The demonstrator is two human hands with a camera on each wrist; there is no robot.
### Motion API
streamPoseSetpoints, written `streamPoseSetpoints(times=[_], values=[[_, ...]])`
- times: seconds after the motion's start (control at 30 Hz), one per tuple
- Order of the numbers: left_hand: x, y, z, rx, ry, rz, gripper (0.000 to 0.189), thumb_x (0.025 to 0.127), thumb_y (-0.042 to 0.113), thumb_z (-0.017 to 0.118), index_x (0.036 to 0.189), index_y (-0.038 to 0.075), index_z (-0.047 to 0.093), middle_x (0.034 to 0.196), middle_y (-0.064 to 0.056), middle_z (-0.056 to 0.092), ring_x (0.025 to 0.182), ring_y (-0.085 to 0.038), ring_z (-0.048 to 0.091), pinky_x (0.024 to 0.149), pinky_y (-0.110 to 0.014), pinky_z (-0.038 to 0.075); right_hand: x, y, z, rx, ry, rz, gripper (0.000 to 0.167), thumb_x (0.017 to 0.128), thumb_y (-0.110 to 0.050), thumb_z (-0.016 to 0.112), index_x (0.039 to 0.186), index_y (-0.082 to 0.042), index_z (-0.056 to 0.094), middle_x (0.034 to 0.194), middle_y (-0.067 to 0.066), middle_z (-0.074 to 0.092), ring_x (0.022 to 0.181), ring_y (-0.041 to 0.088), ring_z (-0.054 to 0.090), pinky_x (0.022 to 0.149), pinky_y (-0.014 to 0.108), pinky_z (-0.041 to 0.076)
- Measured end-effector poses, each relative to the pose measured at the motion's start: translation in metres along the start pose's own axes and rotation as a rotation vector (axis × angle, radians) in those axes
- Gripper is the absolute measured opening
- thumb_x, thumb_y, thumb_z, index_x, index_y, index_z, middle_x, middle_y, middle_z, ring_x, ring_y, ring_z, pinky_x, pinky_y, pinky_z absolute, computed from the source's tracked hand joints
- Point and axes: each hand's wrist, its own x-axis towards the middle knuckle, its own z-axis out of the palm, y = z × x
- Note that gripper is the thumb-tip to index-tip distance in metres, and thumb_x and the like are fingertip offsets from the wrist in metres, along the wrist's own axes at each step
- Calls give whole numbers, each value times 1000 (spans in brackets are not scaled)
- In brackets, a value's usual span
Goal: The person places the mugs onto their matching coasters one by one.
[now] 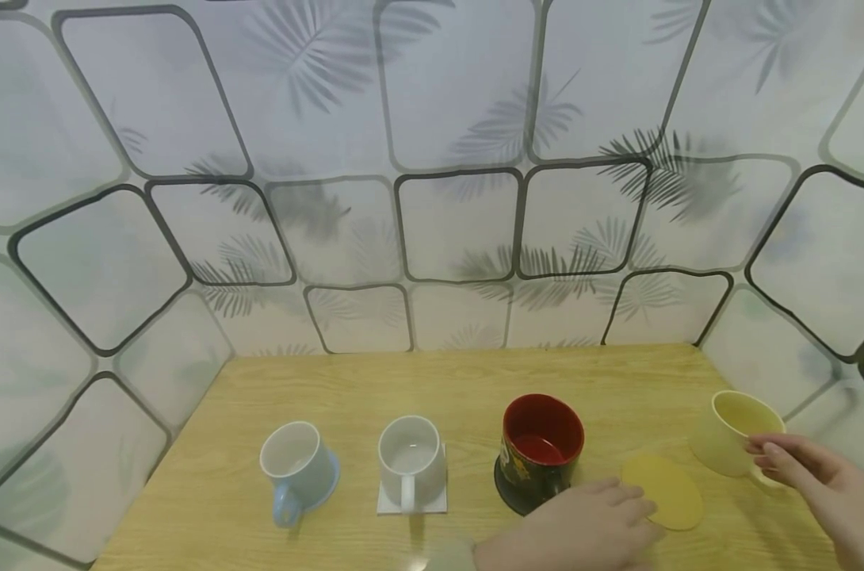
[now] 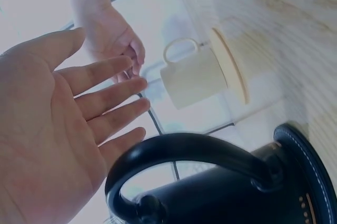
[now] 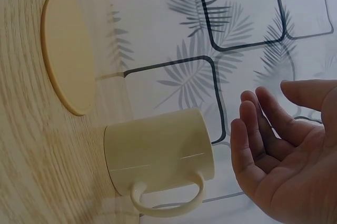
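A pale yellow mug (image 1: 724, 444) stands upright on the table at the right, beside a round yellow coaster (image 1: 663, 492); the right wrist view shows it on bare wood with its handle (image 3: 168, 211) to one side. My right hand (image 1: 817, 484) hovers by that mug, its fingers loosely bent and holding nothing; a gap separates them in the right wrist view. My left hand (image 1: 575, 527) is over the table near the yellow coaster, fingers extended, palm bare in the left wrist view. Close to it stands a black mug (image 1: 535, 472) with a red inside, on a dark round coaster (image 1: 506, 488).
Left of the black mug, a white mug (image 1: 407, 460) stands on a white square coaster (image 1: 432, 503). Farther left, a white mug with a blue handle (image 1: 296, 460) is on a blue coaster (image 1: 330, 484). Patterned curtains (image 1: 453, 230) enclose the wooden table (image 1: 403, 373).
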Motion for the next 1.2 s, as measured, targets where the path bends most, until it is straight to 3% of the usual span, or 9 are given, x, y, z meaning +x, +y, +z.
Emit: streamPoseSetpoints(times=[0.27, 0.57, 0.87, 1.0, 1.2], values=[[8, 5, -1, -27, -49, -31, 50, 112, 60, 32, 156, 41, 47, 164, 19, 42, 156, 0, 34, 131, -20, 26, 0, 8, -2, 90, 38, -44, 38, 112, -13, 53, 102, -45, 71, 97, -36, 71, 82, -12, 69, 67, 8, 56], [17, 7, 4, -90, -58, -75, 49, 111, 62, 33, 151, 42, 51, 161, 20, 45, 154, -1, 37, 131, -22, 28, 1, 14, -2, 310, 48, -120, 44, 110, -2, 53, 102, -38, 76, 98, -30, 76, 83, -11, 70, 67, 6, 55], [22, 12, 11, 41, -12, -109, 50, 111, 64, 30, 150, 42, 53, 157, 17, 50, 152, -4, 42, 130, -25, 32, 5, 24, -4, 512, 28, -227, 48, 109, 7, 47, 103, -27, 80, 98, -19, 81, 84, -7, 73, 69, 6, 57], [27, 14, 14, 52, -1, -109, 52, 111, 64, 29, 149, 39, 54, 156, 15, 52, 151, -6, 44, 129, -26, 34, 7, 26, -6, 502, 32, -219, 47, 109, 6, 47, 102, -27, 80, 96, -20, 81, 83, -7, 73, 68, 6, 57], [35, 18, 17, 35, -12, -158, 48, 110, 64, 30, 144, 40, 55, 150, 17, 52, 148, -4, 44, 129, -27, 34, 8, 27, -9, 494, 38, -211, 49, 110, 6, 46, 102, -29, 80, 96, -21, 79, 82, -8, 72, 68, 5, 55]])
